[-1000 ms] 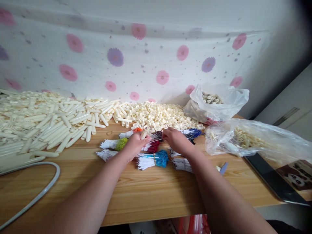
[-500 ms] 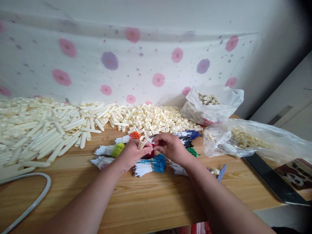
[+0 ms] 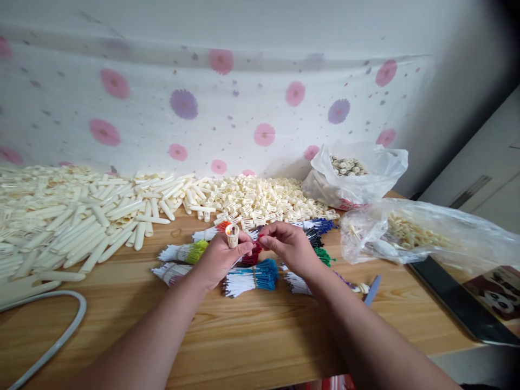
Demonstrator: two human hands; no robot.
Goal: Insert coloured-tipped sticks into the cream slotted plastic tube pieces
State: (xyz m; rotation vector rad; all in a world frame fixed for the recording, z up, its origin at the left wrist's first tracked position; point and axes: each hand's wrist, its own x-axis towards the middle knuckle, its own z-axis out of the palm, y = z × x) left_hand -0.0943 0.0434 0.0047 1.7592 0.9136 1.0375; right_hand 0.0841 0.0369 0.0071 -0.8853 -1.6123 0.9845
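Observation:
My left hand (image 3: 219,260) is closed around a cream pen barrel (image 3: 232,236), its open end facing up and several coloured tips showing inside. Between the thumb and fingertips of my right hand (image 3: 290,248) is a thin red-tipped pen refill (image 3: 259,238), just right of the barrel. Much of the refill is hidden by the fingers. Beneath both hands lie bundles of white refills with coloured ends: a blue bundle (image 3: 252,277), a yellow bundle (image 3: 182,251), a red bundle (image 3: 252,254) and a green bundle (image 3: 323,255).
Long cream barrels (image 3: 97,227) are heaped at the left, with short slotted cream pieces (image 3: 260,197) piled at the back. Plastic bags of small parts, one upright (image 3: 353,184) and one lying flat (image 3: 406,230), sit at the right beside a dark flat device (image 3: 442,298). A white cable (image 3: 79,311) curves at the left.
The barrel in my left hand has shifted slightly left, and more of its open end shows. My right fingertips have drawn a little apart from the left hand, with the red tip now visible between them.

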